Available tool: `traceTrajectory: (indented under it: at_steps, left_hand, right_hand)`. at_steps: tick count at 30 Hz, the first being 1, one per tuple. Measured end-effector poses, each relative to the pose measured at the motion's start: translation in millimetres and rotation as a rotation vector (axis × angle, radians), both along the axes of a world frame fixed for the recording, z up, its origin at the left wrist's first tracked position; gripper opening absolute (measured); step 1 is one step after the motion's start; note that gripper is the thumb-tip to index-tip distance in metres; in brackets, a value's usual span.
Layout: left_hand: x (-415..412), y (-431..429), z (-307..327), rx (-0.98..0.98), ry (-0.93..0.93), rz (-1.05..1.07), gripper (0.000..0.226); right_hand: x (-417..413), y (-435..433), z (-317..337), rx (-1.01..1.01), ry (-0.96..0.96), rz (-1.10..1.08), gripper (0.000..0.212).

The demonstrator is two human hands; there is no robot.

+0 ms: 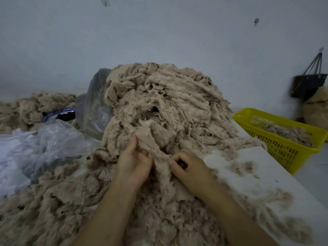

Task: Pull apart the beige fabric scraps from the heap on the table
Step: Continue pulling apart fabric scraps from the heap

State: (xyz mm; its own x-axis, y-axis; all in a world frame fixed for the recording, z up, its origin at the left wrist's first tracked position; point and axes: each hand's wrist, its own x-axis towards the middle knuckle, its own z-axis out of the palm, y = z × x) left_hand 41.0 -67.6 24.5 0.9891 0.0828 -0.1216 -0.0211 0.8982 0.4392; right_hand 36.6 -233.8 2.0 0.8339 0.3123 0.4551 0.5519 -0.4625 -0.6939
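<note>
The light is dim, flat and bluish, with no visible source and only soft shadows in the folds of the heap (pixel 168 96). Blur smears the black bag (pixel 308 84) at 3 o'clock, and wide-angle distortion bends the tabletop (pixel 266 174) edge at 4 o'clock.

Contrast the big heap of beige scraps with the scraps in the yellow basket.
The heap is tall and domed; the basket scraps form a low, thin layer. The heap sits loose on the white table; the basket scraps lie inside the yellow basket beside it. The left hand and right hand grip a piece at the heap's front; nothing touches the basket scraps. Both are fluffy beige fabric.
</note>
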Motion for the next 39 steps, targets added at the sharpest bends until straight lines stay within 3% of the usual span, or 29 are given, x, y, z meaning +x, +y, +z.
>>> traceTrajectory:
  at_steps: [4, 7, 11, 15, 18, 21, 22, 25, 27, 29, 32, 34, 36, 39]
  left_hand:
    - [0.0, 6.2, 1.2, -0.09, -0.079, -0.005, 0.031]
    - [-0.8, 7.2, 3.6, -0.095, -0.114, -0.053, 0.032]
    - [-5.5, 0.8, 5.4, 0.096, -0.139, -0.132, 0.04]
    - [-8.2, -10.6, 4.3, 0.318, -0.085, -0.138, 0.048]
    - [-11.0, -16.2, 4.8, 0.382, -0.113, -0.14, 0.045]
    - [-14.0, -23.0, 4.4, 0.408, -0.147, -0.168, 0.044]
    - [-14.2, -24.2, 3.3, 0.417, -0.155, -0.179, 0.045]
    - [-14.2, -25.7, 2.7, 0.405, -0.173, -0.205, 0.051]
    - [-12.2, -25.3, -0.2, 0.416, -0.149, -0.188, 0.05]
    - [-11.4, -26.2, -4.8, 0.547, -0.117, -0.132, 0.044]
    - [-12.2, -26.7, -12.8, 0.956, -0.112, -0.013, 0.042]
    - [-12.0, -24.4, -15.9, 1.12, -0.132, -0.007, 0.049]
    - [-9.5, -21.5, -15.5, 1.063, -0.191, -0.069, 0.058]
    - [-3.2, -11.8, -10.2, 0.691, -0.234, -0.112, 0.057]
  right_hand:
    - [1.7, 2.3, -3.2, -0.059, -0.023, -0.033, 0.026]
    - [0.4, 1.0, 0.7, -0.03, -0.128, -0.196, 0.032]
    - [-3.1, -8.8, 8.7, 0.379, -0.005, -0.327, 0.019]
    - [-5.1, -12.5, 11.9, 0.553, 0.011, -0.269, 0.019]
    - [-4.0, -8.9, 11.0, 0.537, 0.071, -0.132, 0.01]
    - [-3.3, 0.8, 6.3, 0.361, 0.182, -0.028, 0.04]
    - [-3.1, 3.4, 4.0, 0.293, 0.186, -0.037, 0.041]
    - [2.3, 1.2, 3.2, 0.21, 0.156, -0.198, 0.019]
    - [7.0, -4.3, 1.1, 0.236, 0.157, -0.246, 0.016]
    - [8.0, -5.6, 1.4, 0.272, 0.177, -0.243, 0.01]
    - [10.9, -6.5, 0.6, 0.321, 0.207, -0.274, 0.03]
    - [13.3, -8.5, -0.8, 0.377, 0.243, -0.277, 0.025]
    - [15.8, -11.8, -1.5, 0.427, 0.302, -0.281, 0.036]
    - [29.8, -30.2, -3.4, 0.64, 0.401, -0.425, 0.055]
